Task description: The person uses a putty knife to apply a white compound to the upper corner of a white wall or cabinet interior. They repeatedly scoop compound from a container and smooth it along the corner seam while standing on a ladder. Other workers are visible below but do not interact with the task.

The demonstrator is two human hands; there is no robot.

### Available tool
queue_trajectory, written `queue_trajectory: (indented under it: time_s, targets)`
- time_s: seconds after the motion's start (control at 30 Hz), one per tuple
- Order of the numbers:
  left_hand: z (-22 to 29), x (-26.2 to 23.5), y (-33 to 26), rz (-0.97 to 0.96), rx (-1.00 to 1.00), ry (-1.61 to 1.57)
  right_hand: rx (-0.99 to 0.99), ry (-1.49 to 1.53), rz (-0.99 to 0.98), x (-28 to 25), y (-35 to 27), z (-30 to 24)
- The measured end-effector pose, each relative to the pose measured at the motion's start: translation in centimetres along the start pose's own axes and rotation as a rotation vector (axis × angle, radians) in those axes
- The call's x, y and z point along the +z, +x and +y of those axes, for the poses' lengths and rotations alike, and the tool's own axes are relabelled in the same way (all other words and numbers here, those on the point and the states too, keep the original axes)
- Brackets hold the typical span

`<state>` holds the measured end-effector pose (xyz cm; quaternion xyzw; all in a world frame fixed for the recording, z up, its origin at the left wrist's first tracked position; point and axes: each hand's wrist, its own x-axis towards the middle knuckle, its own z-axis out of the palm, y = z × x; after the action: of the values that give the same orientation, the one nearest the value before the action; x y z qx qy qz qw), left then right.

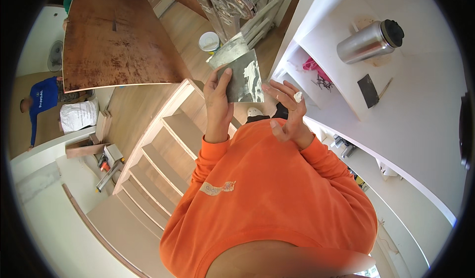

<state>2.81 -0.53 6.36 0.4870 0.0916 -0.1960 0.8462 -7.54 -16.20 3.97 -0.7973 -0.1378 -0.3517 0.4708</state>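
Observation:
My left hand (217, 102) is raised in front of my orange-sleeved chest. It grips two thin dark metal putty blades (245, 77), held flat together and smeared with white filler. My right hand (288, 114) hovers just right of the blades with its fingers spread and curled. It grips nothing, but a small dab of white filler (298, 97) sits on one fingertip. The two hands are close together without touching.
A white shelf unit (425, 129) runs along the right, carrying a steel flask (368, 41) and a dark square pad (368, 90). Wooden stairs (163, 154) descend below. A brown board (116, 35), white bucket (209, 41), power tool (106, 164), and a person in blue (42, 105) are at left.

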Motion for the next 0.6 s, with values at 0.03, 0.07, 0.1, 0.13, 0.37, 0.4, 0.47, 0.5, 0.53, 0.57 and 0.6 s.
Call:
queue_trajectory:
  time_s: [0.03,0.07,0.1,0.13,0.37,0.4,0.47,0.5,0.53,0.57,0.6]
  targets:
    - [0.1,-0.3,0.0,0.025,0.017,-0.018,0.025,0.011,-0.018,-0.3,-0.1,0.1]
    - [0.5,-0.9,0.0,0.042,0.022,-0.041,0.015,0.031,-0.024,-0.3,-0.1,0.1]
    - [0.9,-1.5,-0.1,0.066,0.031,-0.063,0.007,0.055,-0.029,-0.5,0.1,0.2]
    - [1.3,-2.1,0.0,0.113,0.054,-0.077,0.048,-0.047,-0.125,-1.3,0.2,0.0]
    - [1.5,-6.6,-0.9,0.212,0.154,-0.013,-0.058,-0.143,0.233,-7.9,6.3,1.5]
    - [1.3,-6.9,-0.8,0.237,0.160,-0.013,-0.087,-0.086,0.346,-9.4,7.6,1.9]
    - [1.0,-7.3,-0.9,0.272,0.175,-0.017,-0.275,-0.120,0.527,-12.2,10.5,2.3]
    - [0.8,-7.3,-0.8,0.288,0.186,-0.020,-0.376,-0.139,0.529,-14.0,11.9,2.2]
    - [0.7,-7.3,-1.1,0.308,0.196,-0.022,-0.389,-0.165,0.547,-16.0,13.5,1.9]
    - [0.6,-7.3,-1.1,0.334,0.207,-0.016,-0.468,-0.276,0.471,-18.4,15.3,1.3]
    - [0.5,-7.3,-1.1,0.357,0.214,-0.009,-0.556,-0.413,0.337,-21.5,17.4,0.3]
